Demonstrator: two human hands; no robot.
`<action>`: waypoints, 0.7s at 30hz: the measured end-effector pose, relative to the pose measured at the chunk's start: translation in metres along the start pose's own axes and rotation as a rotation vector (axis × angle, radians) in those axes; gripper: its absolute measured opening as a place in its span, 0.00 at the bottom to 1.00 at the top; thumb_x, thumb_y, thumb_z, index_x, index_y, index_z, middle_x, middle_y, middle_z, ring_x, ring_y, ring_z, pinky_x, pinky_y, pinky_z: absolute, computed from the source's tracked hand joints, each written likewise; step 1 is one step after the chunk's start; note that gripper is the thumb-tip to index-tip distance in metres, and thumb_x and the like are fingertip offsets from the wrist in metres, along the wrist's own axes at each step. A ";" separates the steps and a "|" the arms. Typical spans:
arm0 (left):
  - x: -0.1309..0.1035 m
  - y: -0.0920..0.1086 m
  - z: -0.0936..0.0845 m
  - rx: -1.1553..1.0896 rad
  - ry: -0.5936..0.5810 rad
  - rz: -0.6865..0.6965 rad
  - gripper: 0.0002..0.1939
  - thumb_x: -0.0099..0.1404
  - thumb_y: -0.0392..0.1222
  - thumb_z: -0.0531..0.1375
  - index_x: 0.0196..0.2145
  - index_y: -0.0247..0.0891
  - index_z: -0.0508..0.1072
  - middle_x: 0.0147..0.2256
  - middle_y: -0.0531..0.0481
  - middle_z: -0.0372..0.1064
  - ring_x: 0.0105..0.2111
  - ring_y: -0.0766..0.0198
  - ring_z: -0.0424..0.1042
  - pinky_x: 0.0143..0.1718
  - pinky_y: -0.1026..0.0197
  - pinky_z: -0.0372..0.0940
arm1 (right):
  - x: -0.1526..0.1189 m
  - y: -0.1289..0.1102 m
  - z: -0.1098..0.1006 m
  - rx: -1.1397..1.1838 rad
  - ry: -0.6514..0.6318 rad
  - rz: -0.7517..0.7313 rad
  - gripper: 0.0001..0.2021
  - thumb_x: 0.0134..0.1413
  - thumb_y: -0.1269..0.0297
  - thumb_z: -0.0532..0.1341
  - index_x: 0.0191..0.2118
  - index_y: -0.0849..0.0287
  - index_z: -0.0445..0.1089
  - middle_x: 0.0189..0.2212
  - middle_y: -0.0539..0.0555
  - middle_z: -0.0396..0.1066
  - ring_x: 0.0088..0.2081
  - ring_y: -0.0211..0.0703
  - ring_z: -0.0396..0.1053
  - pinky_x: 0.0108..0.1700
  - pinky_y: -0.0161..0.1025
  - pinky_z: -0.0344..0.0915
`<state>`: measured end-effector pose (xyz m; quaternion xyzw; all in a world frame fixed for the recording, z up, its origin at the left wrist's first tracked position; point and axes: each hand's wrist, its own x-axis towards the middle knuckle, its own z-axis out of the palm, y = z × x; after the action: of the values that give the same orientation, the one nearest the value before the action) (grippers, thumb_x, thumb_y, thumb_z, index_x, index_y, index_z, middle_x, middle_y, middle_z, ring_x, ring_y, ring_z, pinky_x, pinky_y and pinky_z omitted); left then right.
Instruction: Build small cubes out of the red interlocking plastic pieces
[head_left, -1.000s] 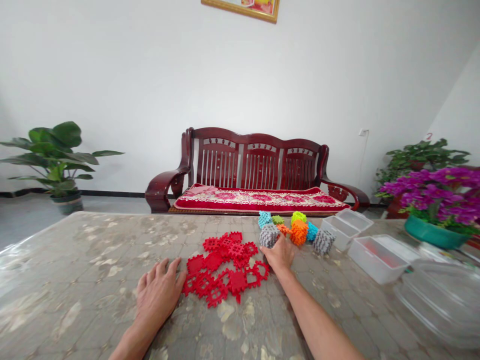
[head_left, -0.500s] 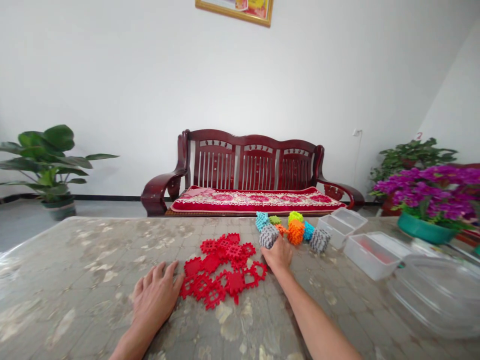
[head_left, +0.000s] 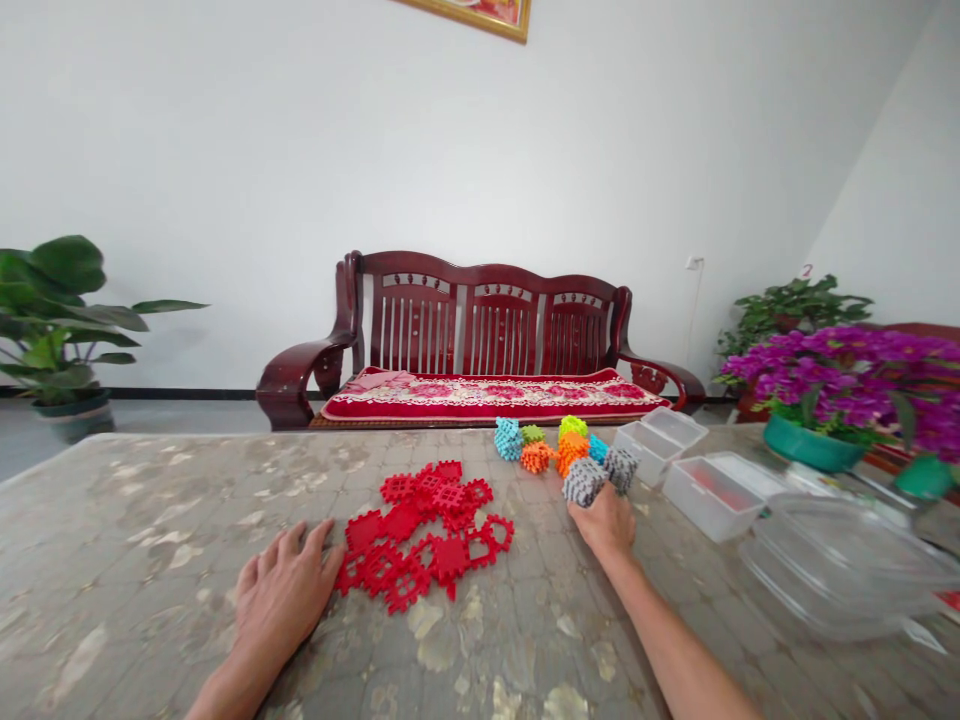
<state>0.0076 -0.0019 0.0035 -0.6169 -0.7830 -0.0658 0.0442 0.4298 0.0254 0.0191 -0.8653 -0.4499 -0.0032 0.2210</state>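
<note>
My right hand (head_left: 609,522) is closed on a grey block cluster (head_left: 585,483), near a second grey cluster (head_left: 621,467). Around it stand an orange cluster (head_left: 573,453), a smaller orange piece (head_left: 536,457), a light blue cluster (head_left: 508,438), a yellow-green one (head_left: 573,427) and a darker blue one (head_left: 598,448). My left hand (head_left: 285,585) lies on the table with its fingers spread and holds nothing. Just right of its fingertips is a loose pile of flat red toothed-edge building pieces (head_left: 450,556), some solid and some with cut-outs.
Two clear plastic boxes (head_left: 694,508) stand at the right, one with something red inside. A transparent lidded container (head_left: 840,570) is nearer on the right. A pot of purple flowers (head_left: 817,440) stands behind. Across the patterned table (head_left: 150,530) is a wooden bench (head_left: 495,330).
My right hand has carried the grey cluster to the right, beside the other grey one. My left hand stays by the red pile. The camera view has shifted slightly.
</note>
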 end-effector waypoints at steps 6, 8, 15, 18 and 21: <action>0.003 -0.005 0.012 -0.024 0.054 0.015 0.28 0.69 0.52 0.45 0.62 0.43 0.67 0.62 0.41 0.63 0.64 0.47 0.59 0.64 0.46 0.51 | 0.018 0.011 0.001 -0.020 0.012 0.048 0.25 0.51 0.51 0.60 0.51 0.63 0.70 0.44 0.70 0.75 0.48 0.64 0.73 0.48 0.52 0.66; 0.004 -0.005 0.012 -0.012 0.039 0.014 0.28 0.69 0.52 0.45 0.62 0.44 0.67 0.62 0.41 0.63 0.64 0.47 0.59 0.64 0.46 0.51 | 0.019 0.009 0.001 -0.011 0.022 0.043 0.24 0.51 0.51 0.60 0.50 0.63 0.71 0.44 0.70 0.76 0.47 0.65 0.73 0.48 0.53 0.67; 0.003 -0.004 0.008 0.015 0.024 0.010 0.28 0.70 0.53 0.44 0.62 0.44 0.66 0.63 0.41 0.62 0.64 0.47 0.59 0.63 0.47 0.51 | 0.020 0.015 0.006 0.077 0.062 0.034 0.27 0.47 0.52 0.64 0.51 0.63 0.71 0.43 0.69 0.76 0.46 0.64 0.74 0.48 0.54 0.67; 0.001 -0.003 0.006 0.001 0.024 0.004 0.28 0.70 0.52 0.45 0.62 0.44 0.66 0.62 0.41 0.63 0.64 0.48 0.59 0.64 0.47 0.50 | 0.016 0.031 0.017 0.236 0.125 -0.001 0.28 0.44 0.54 0.64 0.52 0.63 0.69 0.45 0.67 0.76 0.48 0.62 0.73 0.51 0.52 0.66; -0.001 0.001 0.001 -0.023 0.018 0.002 0.27 0.70 0.51 0.46 0.62 0.44 0.67 0.62 0.40 0.63 0.62 0.47 0.60 0.63 0.47 0.50 | 0.004 0.041 0.030 0.429 0.232 -0.022 0.24 0.47 0.59 0.58 0.51 0.63 0.67 0.46 0.65 0.76 0.50 0.57 0.72 0.56 0.50 0.64</action>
<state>0.0088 -0.0030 0.0027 -0.6176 -0.7812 -0.0802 0.0443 0.4586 0.0199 -0.0222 -0.7874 -0.4212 -0.0095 0.4499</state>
